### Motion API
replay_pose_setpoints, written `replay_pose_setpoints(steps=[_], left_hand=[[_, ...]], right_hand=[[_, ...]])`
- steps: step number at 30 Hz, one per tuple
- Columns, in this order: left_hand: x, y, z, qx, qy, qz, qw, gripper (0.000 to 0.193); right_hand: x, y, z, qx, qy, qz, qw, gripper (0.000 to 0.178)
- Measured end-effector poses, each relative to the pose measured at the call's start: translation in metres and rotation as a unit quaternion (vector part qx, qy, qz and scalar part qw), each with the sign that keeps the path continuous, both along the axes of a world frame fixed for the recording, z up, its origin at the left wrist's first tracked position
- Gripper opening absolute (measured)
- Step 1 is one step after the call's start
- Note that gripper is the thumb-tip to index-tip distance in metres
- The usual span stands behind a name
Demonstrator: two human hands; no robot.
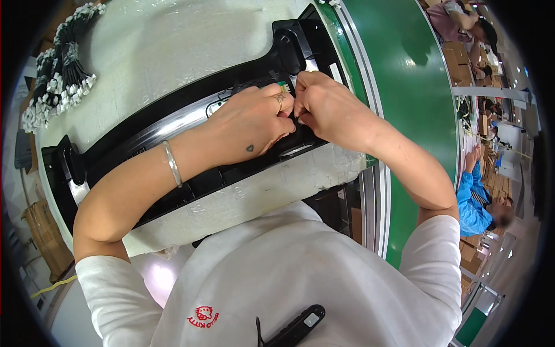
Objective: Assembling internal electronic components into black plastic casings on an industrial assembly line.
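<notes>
A long black plastic housing [191, 101] lies aslant across a padded work surface, its inside facing up. Over its right part my left hand [254, 118] is closed, thumb and fingers drawn together in a pinch. Right beside it, my right hand [329, 107] is pinched too, the fingertips of both almost meeting. Whatever they hold is hidden behind the fingers. Just past my left fingers shows a bit of a small green circuit board [283, 87], with thin dark wires near it inside the housing.
Bundled black cables with white connectors [69, 58] lie at the far left of the plastic-covered padding [156, 40]. A green conveyor belt [404, 75] with a metal rail runs along the right. Beyond it, a person in blue [477, 202] and others sit near cardboard boxes.
</notes>
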State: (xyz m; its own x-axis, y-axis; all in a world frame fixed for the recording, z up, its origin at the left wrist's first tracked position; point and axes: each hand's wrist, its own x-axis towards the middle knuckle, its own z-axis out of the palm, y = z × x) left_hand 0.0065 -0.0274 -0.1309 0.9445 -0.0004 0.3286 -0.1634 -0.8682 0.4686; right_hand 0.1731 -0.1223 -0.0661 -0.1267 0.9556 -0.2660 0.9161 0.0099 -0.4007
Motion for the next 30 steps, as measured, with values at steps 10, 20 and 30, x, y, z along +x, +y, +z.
replay_pose_setpoints(steps=[10, 20, 30], left_hand=[[-0.006, -0.007, -0.001, -0.068, -0.012, 0.013, 0.998, 0.018], [-0.003, -0.008, 0.001, -0.061, 0.052, -0.017, 0.997, 0.030], [-0.019, -0.014, 0.017, -0.233, 0.032, -0.002, 0.972, 0.021]], right_hand=[[-0.007, -0.004, -0.007, 0.049, -0.060, 0.033, 0.996, 0.008], [-0.003, -0.004, -0.004, 0.122, -0.200, 0.041, 0.971, 0.009], [0.032, 0.054, 0.025, 0.029, 0.000, 0.125, 0.992, 0.010]])
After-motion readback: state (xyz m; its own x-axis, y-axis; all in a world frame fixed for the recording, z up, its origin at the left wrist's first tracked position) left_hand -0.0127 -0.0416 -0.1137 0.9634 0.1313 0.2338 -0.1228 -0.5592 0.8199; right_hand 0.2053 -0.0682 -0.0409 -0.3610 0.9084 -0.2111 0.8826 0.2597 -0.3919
